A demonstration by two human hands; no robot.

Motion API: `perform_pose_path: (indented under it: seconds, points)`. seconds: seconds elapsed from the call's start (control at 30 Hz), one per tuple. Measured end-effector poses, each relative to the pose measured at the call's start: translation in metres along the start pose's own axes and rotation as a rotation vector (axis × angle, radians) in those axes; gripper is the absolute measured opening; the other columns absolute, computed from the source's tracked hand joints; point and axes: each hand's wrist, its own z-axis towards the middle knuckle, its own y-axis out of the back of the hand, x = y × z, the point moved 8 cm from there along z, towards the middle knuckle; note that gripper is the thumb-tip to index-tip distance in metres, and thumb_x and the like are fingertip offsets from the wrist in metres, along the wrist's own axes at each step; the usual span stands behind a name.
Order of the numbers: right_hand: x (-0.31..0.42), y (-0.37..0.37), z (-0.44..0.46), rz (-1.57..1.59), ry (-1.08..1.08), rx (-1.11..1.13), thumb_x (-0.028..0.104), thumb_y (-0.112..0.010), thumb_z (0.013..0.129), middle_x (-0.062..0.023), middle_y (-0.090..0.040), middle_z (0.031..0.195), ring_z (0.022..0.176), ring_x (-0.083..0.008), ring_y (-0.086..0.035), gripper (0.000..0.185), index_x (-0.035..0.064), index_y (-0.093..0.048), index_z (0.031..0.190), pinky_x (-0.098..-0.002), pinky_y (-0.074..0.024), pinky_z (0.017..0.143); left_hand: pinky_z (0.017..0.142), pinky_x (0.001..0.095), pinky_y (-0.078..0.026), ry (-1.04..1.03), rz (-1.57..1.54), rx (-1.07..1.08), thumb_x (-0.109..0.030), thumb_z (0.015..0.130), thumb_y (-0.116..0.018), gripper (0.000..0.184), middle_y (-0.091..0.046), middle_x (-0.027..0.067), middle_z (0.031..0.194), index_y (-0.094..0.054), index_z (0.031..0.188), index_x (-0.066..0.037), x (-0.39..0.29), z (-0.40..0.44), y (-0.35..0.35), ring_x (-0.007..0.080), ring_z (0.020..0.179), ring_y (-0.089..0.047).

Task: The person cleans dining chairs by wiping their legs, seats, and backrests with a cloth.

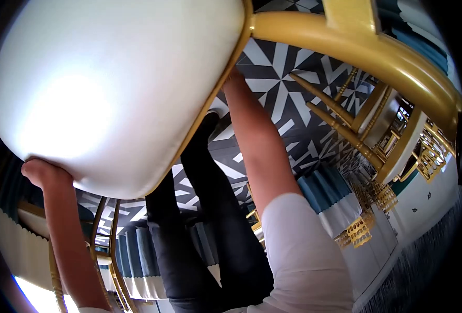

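Observation:
A gold-framed chair with a white padded seat fills the upper left, tilted and close to the camera. My left hand is closed round the seat's near left edge, its fingertips tucked out of sight. On the other side, my right hand grips the chair at the gold-trimmed seat edge; the seat covers most of its fingers. A thick gold part of the chair's frame curves across the upper right.
Below lies a black, white and grey patterned floor, with my dark-trousered legs on it. Another gold chair stands at right. Tables with teal and white cloths and more gold chairs surround me.

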Motion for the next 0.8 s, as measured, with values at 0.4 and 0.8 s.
perform_pose_path:
  seconds: [0.4,0.8]
  points:
    - [0.112,0.075,0.142,-0.379,0.501,0.072,0.034,-0.058,0.094,-0.0039,-0.066,0.100,0.092,-0.0169,-0.061,0.029,0.0125,-0.059,0.113,-0.0359,-0.0474,0.070,0.074,0.0359,-0.057,-0.390,0.358,0.452,0.000,0.085,-0.042,0.031,-0.065,0.0187,0.101,-0.062,0.104,0.013,0.004,0.094,0.048,0.0220,0.088,-0.066]
    - [0.055,0.089,0.187,-0.003,0.331,0.051,0.019,-0.057,0.095,-0.0065,-0.063,0.108,0.093,-0.0209,-0.060,0.021,0.0064,-0.059,0.112,-0.0406,-0.0477,0.086,0.080,0.0384,-0.057,-0.307,0.336,0.250,-0.023,0.094,-0.034,0.045,-0.064,0.0193,0.111,-0.058,0.116,0.008,-0.003,0.087,0.066,0.0282,0.097,-0.066]
